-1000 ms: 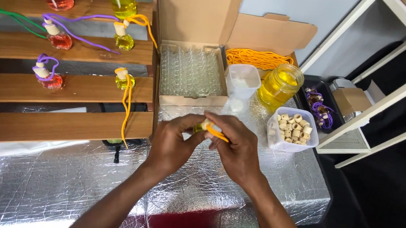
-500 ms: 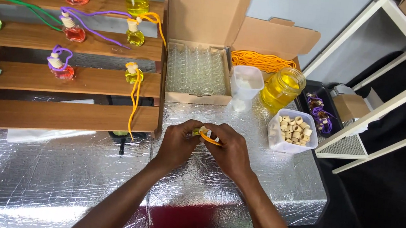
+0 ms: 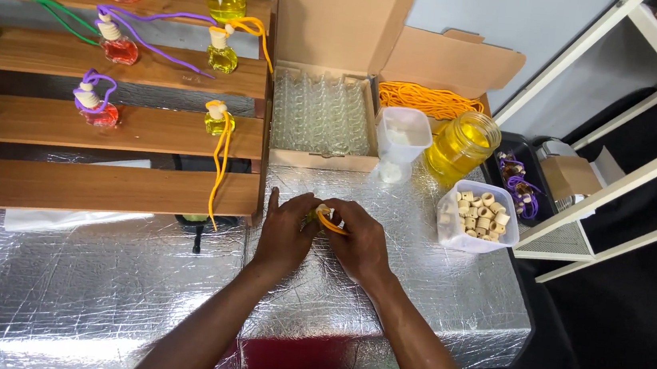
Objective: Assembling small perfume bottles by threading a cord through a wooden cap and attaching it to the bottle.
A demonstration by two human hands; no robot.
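Both hands meet over the foil worktop, left hand and right hand each in a clenched grip on a small bottle between them, its orange cord trailing toward the right hand.

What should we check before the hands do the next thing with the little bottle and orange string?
1. Both hands on the small bottle: ok, left hand and right hand meet around it.
2. Orange cord in the fingers: ok.
3. Cap on the bottle: cannot tell, hidden.
4. Tub of wooden caps close by: ok.
5. Yellow jar upright: ok.
6. More orange cords in the box: ok.
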